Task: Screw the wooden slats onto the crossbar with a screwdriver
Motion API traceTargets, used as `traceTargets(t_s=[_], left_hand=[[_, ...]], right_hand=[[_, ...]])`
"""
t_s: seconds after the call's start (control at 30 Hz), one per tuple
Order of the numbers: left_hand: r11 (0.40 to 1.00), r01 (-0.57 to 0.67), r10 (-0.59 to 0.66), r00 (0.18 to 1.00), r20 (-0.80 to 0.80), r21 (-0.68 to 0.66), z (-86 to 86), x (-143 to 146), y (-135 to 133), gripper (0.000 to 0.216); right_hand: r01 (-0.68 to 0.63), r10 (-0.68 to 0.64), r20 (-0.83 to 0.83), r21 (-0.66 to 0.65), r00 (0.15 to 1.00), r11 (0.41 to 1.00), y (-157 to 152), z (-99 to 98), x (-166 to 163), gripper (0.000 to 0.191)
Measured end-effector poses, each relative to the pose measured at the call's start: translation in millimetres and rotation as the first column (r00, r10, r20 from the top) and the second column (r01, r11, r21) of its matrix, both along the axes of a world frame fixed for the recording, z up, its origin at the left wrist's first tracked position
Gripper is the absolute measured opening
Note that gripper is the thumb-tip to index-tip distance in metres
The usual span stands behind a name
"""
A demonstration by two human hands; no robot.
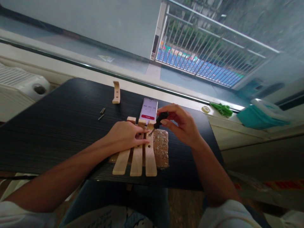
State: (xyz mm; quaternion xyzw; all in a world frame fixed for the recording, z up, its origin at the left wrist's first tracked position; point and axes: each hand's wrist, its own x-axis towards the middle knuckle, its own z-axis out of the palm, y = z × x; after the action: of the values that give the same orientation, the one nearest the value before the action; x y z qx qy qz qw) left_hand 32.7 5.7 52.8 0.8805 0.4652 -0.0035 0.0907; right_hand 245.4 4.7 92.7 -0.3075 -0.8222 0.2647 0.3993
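Observation:
My right hand (180, 125) is closed around the black handle of a screwdriver (161, 119). The screwdriver slants down to the left, its tip at the upper hole of the rightmost wooden slat (151, 164). Two more pale slats, a middle one (136, 164) and a left one (122, 163), lie alongside it on a brown taped block (161, 148). Across the slats rests my left hand (125, 136), palm down, with thumb and forefinger apart on either side of the screwdriver tip. It presses on the wood and hides part of the slats.
A phone (149, 109) showing a timer lies just beyond the slats. Loose screws (102, 114) and a curved wooden piece (116, 93) are on the black table (59, 126). On the sill are a tape roll (205, 109), green cloth (222, 109) and teal bin (258, 115).

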Motion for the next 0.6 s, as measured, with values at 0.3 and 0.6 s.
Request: traceTargets(t_s=[0.3, 0.6], left_hand=[[1.0, -0.003, 0.003, 1.0, 0.024, -0.008, -0.5, -1.1, -0.3, 0.051], [1.0, 0.0, 0.0, 1.0, -0.019, -0.005, 0.6, 0.8, -0.1, 0.052]], right_hand=[[-0.025, 0.015, -0.101, -0.097, 0.995, 0.995, -0.7, -2.7, -3.5, 0.02], [-0.071, 0.066, -0.092, -0.047, 0.994, 0.996, 0.1, -2.7, -5.3, 0.026]])
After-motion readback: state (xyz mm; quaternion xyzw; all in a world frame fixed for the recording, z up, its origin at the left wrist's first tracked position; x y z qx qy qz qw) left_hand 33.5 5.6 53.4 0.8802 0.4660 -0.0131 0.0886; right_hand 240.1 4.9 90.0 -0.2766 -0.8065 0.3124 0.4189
